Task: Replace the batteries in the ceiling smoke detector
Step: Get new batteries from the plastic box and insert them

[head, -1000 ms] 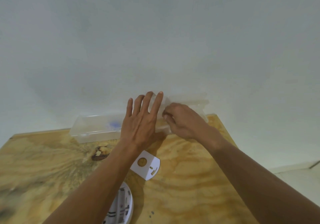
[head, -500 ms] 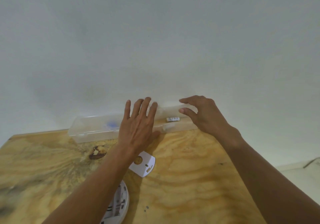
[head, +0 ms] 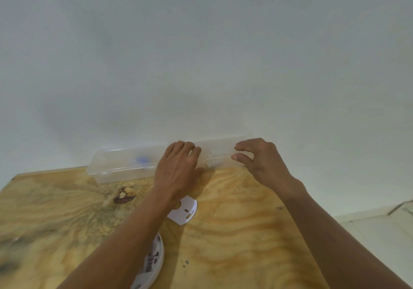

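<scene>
A long clear plastic box (head: 118,165) lies along the far edge of the plywood table (head: 234,232), against the white wall. Something blue (head: 140,160) shows through its lid. My left hand (head: 178,168) presses on the box's middle, fingers curled over the lid. My right hand (head: 261,161) grips the box's right end, thumb at the front and fingers over the top. The white round smoke detector (head: 152,264) lies near the table's front, partly hidden under my left forearm. Its small white cover plate (head: 184,212) lies between the detector and the box.
A dark knot (head: 124,196) marks the wood left of my left wrist. The table's right edge drops to a pale floor (head: 380,228). The white wall fills the upper view.
The box's raised lid has come down flat. The battery seen in the box half a second ago is now out of sight. Both hands have curled onto the lid.
</scene>
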Demonstrator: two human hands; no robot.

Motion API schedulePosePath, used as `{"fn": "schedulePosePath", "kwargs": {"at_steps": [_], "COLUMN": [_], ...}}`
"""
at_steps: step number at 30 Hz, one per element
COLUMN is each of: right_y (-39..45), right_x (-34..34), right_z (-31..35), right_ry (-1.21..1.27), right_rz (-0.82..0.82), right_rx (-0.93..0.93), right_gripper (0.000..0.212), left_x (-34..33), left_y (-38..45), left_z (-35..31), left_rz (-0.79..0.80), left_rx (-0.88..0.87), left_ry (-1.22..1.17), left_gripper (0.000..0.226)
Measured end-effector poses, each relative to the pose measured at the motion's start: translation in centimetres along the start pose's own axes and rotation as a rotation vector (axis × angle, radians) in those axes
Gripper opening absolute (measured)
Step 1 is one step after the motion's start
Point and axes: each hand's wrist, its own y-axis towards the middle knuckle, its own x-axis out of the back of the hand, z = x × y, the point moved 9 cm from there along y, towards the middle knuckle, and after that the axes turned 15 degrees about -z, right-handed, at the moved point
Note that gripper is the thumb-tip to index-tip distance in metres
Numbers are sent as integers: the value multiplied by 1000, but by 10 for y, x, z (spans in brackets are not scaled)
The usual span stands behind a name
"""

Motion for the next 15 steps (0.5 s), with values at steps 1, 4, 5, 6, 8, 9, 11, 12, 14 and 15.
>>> {"fn": "schedulePosePath", "kwargs": {"at_steps": [1,4,5,6,8,9,11,12,14,15], "right_y": [0,-3,-4,-5,-7,-8,-9,-9,-10,-11], "right_x": [2,5,5,4,0,-1,-3,-4,-6,-6], "right_z": [-3,-3,-3,-3,-2,-3,-5,-7,-9,-9], "right_ry": [41,90,93,92,79,76,79,80,68,50], "right_rz": [-25,-91,-113,-135,-170,-183,-199,-199,-180,-165], "right_rx": [-16,-8,7,28,63,68,58,46,5,-17], "right_gripper": [26,21,19,16,12,12,13,14,18,20], "left_x": [3,6,6,6,6,6,6,6,7,7], "left_y": [0,-1,-1,0,2,2,3,3,2,2], "left_z": [0,-1,-1,0,2,2,4,4,3,2], "left_rz": [-18,-47,-43,-36,-20,-12,-6,2,31,45], "left_rx": [15,36,42,52,82,99,125,133,144,156], "left_ry": [-35,-95,-110,-125,-157,-171,-188,-191,-193,-196], "left_gripper": [37,25,22,20,17,16,17,18,22,24]}}
